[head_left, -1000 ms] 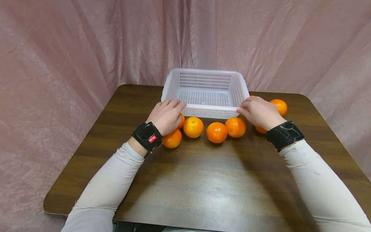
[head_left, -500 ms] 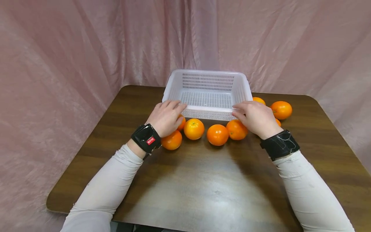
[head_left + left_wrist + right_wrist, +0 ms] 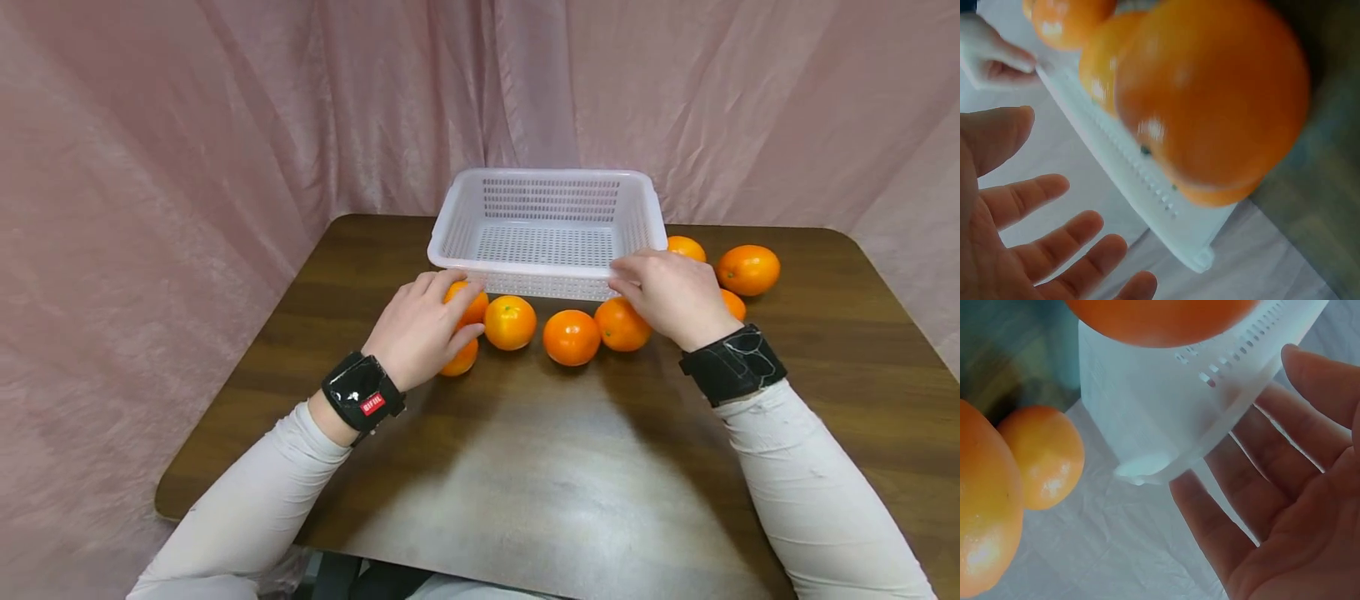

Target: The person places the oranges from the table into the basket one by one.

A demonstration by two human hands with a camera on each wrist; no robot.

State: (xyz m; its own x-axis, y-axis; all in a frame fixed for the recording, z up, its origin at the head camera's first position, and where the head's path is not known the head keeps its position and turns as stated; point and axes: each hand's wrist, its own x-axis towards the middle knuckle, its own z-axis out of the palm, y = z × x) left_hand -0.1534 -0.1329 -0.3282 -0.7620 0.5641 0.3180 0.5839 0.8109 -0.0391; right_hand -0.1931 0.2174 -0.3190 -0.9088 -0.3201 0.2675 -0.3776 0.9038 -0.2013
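Note:
A white plastic basket [image 3: 546, 271] with slotted walls stands at the back of the table; no fruit shows inside it. My right hand [image 3: 670, 298] holds its front rim near the right corner, the fingers reaching behind the wall in the right wrist view. My left hand [image 3: 417, 329] is spread above two oranges at the front left, one being the orange [image 3: 462, 357] partly under it. Its fingers are apart in the left wrist view, with nothing between them. Along the basket's front lie more oranges: a yellowish orange [image 3: 510, 322], a middle orange [image 3: 572, 337] and a right orange [image 3: 622, 324].
Right of the basket lie a back orange [image 3: 686, 247], a larger orange [image 3: 748, 270] and another orange [image 3: 733, 305] partly behind the right hand. A pink curtain [image 3: 390, 92] hangs behind the wooden table [image 3: 525, 467].
My left hand has left the basket's front rim and come back over the oranges, its fingers spreading. My right hand has shifted slightly along the rim and still holds it. The head view has shifted.

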